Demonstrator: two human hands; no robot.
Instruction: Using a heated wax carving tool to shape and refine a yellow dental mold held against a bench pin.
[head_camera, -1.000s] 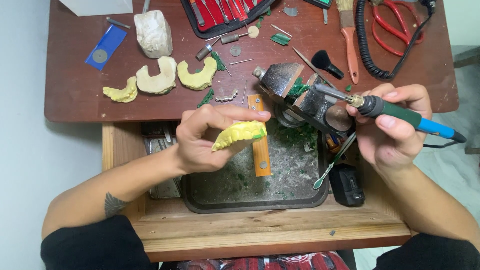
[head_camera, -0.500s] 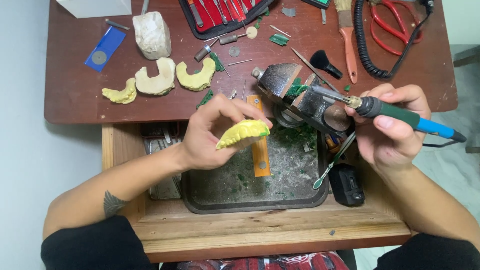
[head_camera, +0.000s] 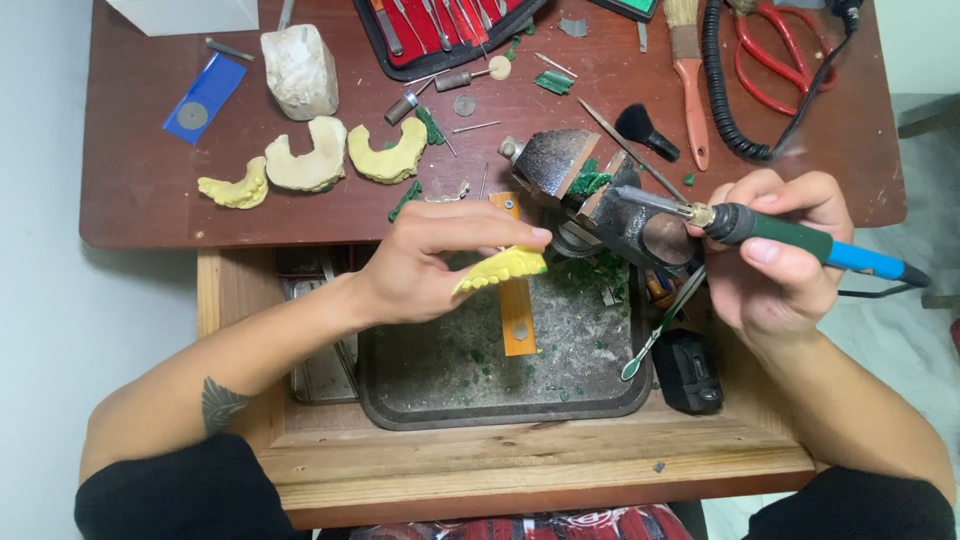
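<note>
While the left hand (head_camera: 420, 265) pinches a yellow tooth mold (head_camera: 502, 268) between thumb and fingers, it holds it up over the dark tray (head_camera: 500, 400) in the open wooden drawer (head_camera: 540, 460). The right hand (head_camera: 775, 255) is wrapped around a green and blue heating tool (head_camera: 800, 240), and its metal tip points left at a dark block (head_camera: 590, 195) with green wax bits on it. A thin spoon tool (head_camera: 660, 325) also sticks down from the right hand. On the brown table (head_camera: 140, 190) lie three more tooth molds (head_camera: 310, 160), a white lump (head_camera: 298, 70), a red tool case (head_camera: 440, 25), a brush (head_camera: 690, 80) and red scissors (head_camera: 785, 55).
</note>
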